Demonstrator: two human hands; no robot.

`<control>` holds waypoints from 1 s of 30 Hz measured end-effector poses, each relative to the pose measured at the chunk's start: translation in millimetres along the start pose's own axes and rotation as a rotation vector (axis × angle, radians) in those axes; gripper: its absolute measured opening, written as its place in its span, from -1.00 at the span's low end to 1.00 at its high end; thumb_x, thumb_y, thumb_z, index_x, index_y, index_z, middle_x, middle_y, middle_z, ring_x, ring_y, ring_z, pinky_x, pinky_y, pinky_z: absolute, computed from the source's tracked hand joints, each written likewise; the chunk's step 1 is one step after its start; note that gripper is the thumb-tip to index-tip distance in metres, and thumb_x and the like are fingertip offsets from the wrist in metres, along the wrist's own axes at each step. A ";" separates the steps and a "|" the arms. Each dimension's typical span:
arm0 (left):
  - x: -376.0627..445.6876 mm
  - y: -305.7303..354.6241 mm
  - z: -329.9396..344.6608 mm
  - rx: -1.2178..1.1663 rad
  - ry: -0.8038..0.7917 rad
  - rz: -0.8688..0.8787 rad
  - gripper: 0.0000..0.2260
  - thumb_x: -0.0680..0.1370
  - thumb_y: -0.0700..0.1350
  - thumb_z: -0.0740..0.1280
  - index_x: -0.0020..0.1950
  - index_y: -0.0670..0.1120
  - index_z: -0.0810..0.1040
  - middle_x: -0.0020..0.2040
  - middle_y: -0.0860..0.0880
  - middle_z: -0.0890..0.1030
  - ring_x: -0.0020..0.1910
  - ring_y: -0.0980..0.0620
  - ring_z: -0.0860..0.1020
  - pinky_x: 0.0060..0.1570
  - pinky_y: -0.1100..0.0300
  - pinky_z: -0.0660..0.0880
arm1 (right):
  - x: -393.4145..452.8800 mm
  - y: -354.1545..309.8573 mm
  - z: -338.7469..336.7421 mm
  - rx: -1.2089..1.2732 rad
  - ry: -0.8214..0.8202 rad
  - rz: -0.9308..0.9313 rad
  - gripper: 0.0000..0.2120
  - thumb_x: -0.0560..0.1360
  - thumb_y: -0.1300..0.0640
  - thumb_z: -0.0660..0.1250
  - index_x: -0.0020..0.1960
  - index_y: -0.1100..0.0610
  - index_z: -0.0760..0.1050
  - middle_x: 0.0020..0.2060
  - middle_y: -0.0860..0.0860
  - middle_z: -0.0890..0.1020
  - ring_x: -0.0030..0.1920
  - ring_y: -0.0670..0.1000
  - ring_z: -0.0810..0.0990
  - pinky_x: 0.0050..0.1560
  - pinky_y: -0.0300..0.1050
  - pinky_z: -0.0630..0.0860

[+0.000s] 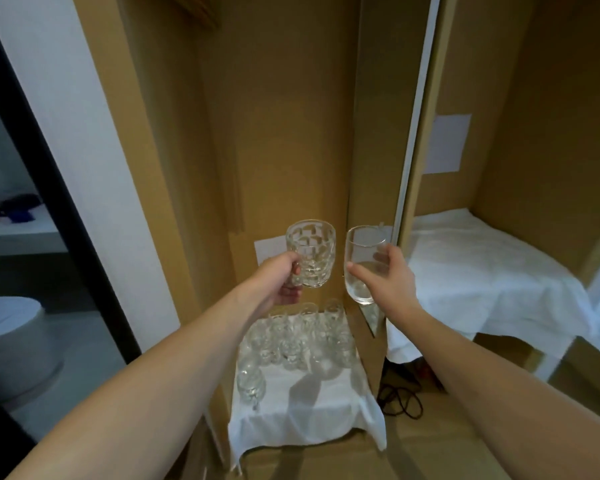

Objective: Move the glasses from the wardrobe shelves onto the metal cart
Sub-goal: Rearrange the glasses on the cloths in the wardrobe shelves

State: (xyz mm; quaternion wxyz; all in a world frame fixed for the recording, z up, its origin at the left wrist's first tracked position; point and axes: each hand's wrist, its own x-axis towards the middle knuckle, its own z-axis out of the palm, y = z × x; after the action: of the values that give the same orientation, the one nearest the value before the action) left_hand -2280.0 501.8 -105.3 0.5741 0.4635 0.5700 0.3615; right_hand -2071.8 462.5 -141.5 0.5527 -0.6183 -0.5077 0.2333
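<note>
1. Both forearms fill the near frame, reaching out ahead of me, and each ends in a loaded hand.
2. Up front, I've got a cut-pattern glass (310, 252) in my left hand (280, 280); fingers are curled round its lower part, thumb side tucked near the base, bowl standing clear above the grip and roughly upright.
3. On the other side, a smooth plain glass (363, 263) sits in my right hand (387, 280): thumb across the near face, fingers wrapped behind, rim free above, base poking out below. It leans slightly to the left.
4. The two glasses are just beside each other, not touching as far as I can tell.
5. Handling call: both look rigid, brittle and slick. The faceted one probably carries more weight and gives ridges to bite on; the smooth one offers nothing, so I'd hold low and firm around the body, never by the rim, and keep them apart to avoid a clink.
6. Below the hands, more glasses (300, 337) are still clustered on the white cloth (309, 410) covering the lower shelf, so plenty remains.
7. Rightward, a second cloth-draped shelf (482, 271) shows no glasses that I can make out.
8. No metal cart is in sight.
</note>
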 end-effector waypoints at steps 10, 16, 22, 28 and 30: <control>-37.4 0.1 62.0 -0.029 -0.188 0.014 -0.69 0.66 0.04 0.22 -0.24 -0.06 0.39 -0.18 -0.22 0.51 -0.27 -0.11 0.52 -0.17 0.03 0.55 | -48.4 -6.0 -79.9 -0.062 0.215 0.051 -0.28 0.37 -0.22 0.55 0.40 0.01 0.38 0.15 -0.05 0.56 0.14 0.00 0.56 0.04 -0.13 0.46; -50.3 9.0 118.3 -0.001 -0.233 0.012 -0.73 0.65 0.02 0.20 -0.20 -0.07 0.41 -0.04 -0.28 0.55 -0.15 -0.17 0.54 -0.09 0.00 0.59 | -52.9 8.6 -137.1 -0.034 0.278 0.100 -0.29 0.35 -0.24 0.55 0.38 -0.03 0.37 0.13 -0.08 0.55 0.14 -0.01 0.57 0.11 -0.04 0.53; -56.4 24.2 188.1 0.001 -0.250 0.006 -0.74 0.64 0.04 0.23 -0.17 -0.08 0.41 -0.03 -0.31 0.58 -0.17 -0.18 0.57 -0.16 0.02 0.61 | -32.1 25.0 -199.3 -0.004 0.281 0.121 -0.38 0.33 -0.23 0.57 0.26 -0.09 0.37 0.10 -0.08 0.55 0.13 0.00 0.57 0.13 0.02 0.55; -54.5 40.4 261.0 -0.020 -0.220 -0.021 -0.73 0.64 0.02 0.22 -0.21 -0.08 0.39 0.00 -0.31 0.56 -0.07 -0.22 0.56 -0.08 0.01 0.61 | -4.0 40.5 -263.6 -0.030 0.237 0.118 -0.32 0.37 -0.21 0.55 0.38 -0.03 0.38 0.14 -0.06 0.55 0.14 -0.01 0.57 0.16 -0.01 0.53; -53.5 43.3 283.0 -0.031 -0.205 -0.027 -0.73 0.64 0.02 0.22 -0.20 -0.09 0.40 0.01 -0.31 0.56 -0.08 -0.22 0.56 -0.01 -0.01 0.61 | 4.2 45.8 -283.6 -0.032 0.217 0.109 -0.29 0.38 -0.20 0.54 0.41 -0.01 0.37 0.17 -0.05 0.55 0.15 -0.01 0.56 0.13 -0.03 0.52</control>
State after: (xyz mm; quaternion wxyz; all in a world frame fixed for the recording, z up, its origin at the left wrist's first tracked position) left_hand -1999.8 430.7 -69.8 0.6414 0.4811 0.5090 0.3132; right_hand -1812.3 345.4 -103.1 0.5809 -0.6755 -0.4140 0.1866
